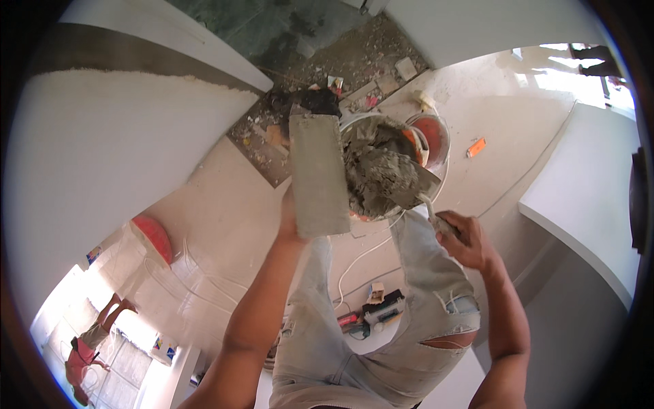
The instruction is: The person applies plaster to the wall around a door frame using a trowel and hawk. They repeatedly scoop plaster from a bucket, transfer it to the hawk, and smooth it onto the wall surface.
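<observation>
My left hand [291,215] is closed at the underside of a flat rectangular plastering float [318,176], its face smeared with grey cement; most of the fingers are hidden beneath it. Beside the float stands a bucket [354,123] heaped with wet grey mortar [378,163]. My right hand [466,240] grips the handle of a trowel [424,189]. The trowel's blade, at the bucket's right side, rests against or in the mortar; how deep it sits I cannot make out.
A reddish bucket [439,129] stands behind the mortar bucket. Rubble [381,82] lies beyond, and an orange object [476,148] to the right. Tools [381,313] and a white cord [351,266] are near my legs. Another person [85,347] is at far lower left.
</observation>
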`<state>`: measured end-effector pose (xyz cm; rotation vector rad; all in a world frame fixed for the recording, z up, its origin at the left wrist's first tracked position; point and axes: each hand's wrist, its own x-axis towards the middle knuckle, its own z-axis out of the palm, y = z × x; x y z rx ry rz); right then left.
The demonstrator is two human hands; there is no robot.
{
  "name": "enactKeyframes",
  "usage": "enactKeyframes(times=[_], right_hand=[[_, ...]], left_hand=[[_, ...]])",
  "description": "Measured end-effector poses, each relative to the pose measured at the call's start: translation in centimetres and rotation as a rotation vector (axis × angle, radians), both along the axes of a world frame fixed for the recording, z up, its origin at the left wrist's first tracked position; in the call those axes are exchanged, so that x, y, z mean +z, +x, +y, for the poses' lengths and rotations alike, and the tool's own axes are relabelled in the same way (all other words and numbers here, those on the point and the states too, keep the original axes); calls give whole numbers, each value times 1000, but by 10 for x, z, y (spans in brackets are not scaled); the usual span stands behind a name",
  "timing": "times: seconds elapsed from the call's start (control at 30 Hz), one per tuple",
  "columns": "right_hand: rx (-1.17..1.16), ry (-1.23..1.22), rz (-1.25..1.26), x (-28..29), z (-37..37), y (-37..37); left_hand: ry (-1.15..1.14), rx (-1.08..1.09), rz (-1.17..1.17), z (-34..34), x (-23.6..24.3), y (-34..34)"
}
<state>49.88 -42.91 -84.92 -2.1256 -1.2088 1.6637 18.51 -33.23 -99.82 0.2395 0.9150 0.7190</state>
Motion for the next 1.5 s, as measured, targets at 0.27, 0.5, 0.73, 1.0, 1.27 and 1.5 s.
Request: enactKeyframes(times=[0.27, 0.5, 0.73, 1.0, 1.27, 1.5], right_hand=[[-219, 747, -296, 10, -23, -45], [-86, 980, -443, -31, -24, -49], [-101, 982, -447, -57, -37, -45], [-24, 896, -459, -61, -58, -37], [104, 794, -513, -53, -61, -24], [-264, 738, -267, -30, -61, -36]], left_hand=[[-83, 91, -293, 20, 83, 112], [-38, -121, -295, 11, 118, 138], [152, -285, -227, -2, 112, 126], [-163, -155, -425, -5, 127, 107], [-202, -49, -475, -13, 87, 78], [142, -134, -322, 25, 104, 55]])
